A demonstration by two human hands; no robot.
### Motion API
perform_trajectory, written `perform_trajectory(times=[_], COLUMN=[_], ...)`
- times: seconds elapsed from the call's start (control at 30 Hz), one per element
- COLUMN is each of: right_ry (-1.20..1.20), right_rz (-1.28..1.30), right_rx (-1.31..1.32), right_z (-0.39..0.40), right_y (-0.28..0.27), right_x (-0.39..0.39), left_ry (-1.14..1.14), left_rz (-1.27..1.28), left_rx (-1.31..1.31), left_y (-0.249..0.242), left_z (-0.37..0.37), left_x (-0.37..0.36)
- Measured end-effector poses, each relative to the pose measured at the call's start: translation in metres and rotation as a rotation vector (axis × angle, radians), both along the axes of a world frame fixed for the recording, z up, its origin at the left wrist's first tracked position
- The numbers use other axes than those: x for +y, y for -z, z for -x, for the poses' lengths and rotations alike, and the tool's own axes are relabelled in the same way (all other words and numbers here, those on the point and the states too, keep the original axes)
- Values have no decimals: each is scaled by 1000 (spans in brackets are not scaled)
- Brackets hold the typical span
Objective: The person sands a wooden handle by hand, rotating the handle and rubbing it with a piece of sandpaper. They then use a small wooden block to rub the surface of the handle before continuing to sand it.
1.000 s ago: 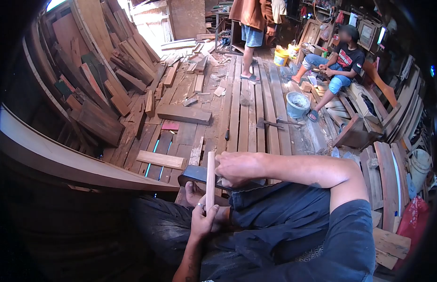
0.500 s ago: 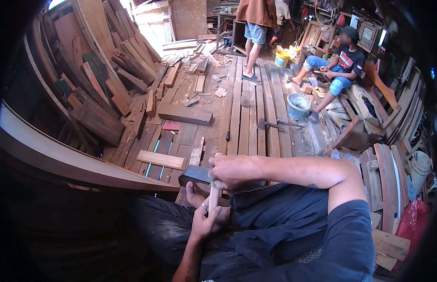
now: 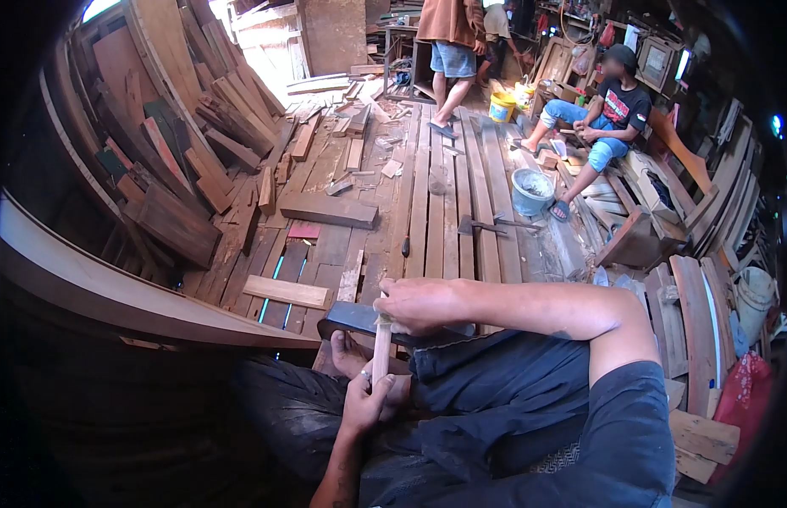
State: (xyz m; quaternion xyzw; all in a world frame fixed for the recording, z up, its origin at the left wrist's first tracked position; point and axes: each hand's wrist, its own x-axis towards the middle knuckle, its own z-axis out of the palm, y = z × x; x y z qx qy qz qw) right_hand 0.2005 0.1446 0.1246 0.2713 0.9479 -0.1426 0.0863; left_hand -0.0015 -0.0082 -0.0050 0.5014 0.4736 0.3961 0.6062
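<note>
My left hand (image 3: 365, 405) is closed around the lower part of a pale, narrow wooden stick (image 3: 381, 354), held nearly upright above my lap. At the stick's upper end, the fingers of my right hand (image 3: 417, 305) are wrapped round it. Between them and the wood shows a small, dull folded piece that looks like sandpaper (image 3: 382, 320). Just behind the stick lies a dark, flat-sided block-like thing (image 3: 349, 317), partly hidden by my right hand. My bare foot (image 3: 348, 354) rests beside it.
A light plank (image 3: 287, 292) and a thick dark beam (image 3: 330, 210) lie on the slatted floor. An axe-like tool (image 3: 468, 225) and a grey bucket (image 3: 533, 191) are farther right. One person (image 3: 620, 110) sits there; another (image 3: 452, 55) stands. Boards (image 3: 177, 224) lean left.
My right hand has shifted slightly along the stick's upper end, and more of the dark block shows. The standing person's legs have moved a little; the view has turned slightly.
</note>
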Motion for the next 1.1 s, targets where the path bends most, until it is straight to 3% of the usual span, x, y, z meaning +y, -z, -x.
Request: perform_trajectory(times=[0.13, 0.23, 0.33, 0.43, 0.53, 0.83, 1.03, 1.1], right_ry=[24, 44, 78, 130, 44, 180, 67, 84], right_rz=[188, 166, -34, -94, -26, 22, 229, 105], right_rx=[-137, -92, 106, 15, -31, -33, -163, -123], right_z=[8, 3, -8, -4, 1, -8, 8, 3], right_y=[-6, -9, -8, -10, -3, -11, -16, -16], right_x=[0, 3, 3, -4, -4, 8, 0, 5], left_ry=[10, 14, -15, -6, -20, -16, -15, -23], left_rz=[10, 13, -46, -76, -55, -48, -51, -81], left_rx=[1, 14, -15, -19, -44, -31, -7, -22], left_y=[-4, -2, -1, -3, -7, -13, -15, -10], left_z=[0, 1, -2, -3, -5, -5, -6, -6], left_x=[-1, 0, 0, 0, -1, -1, -1, 0])
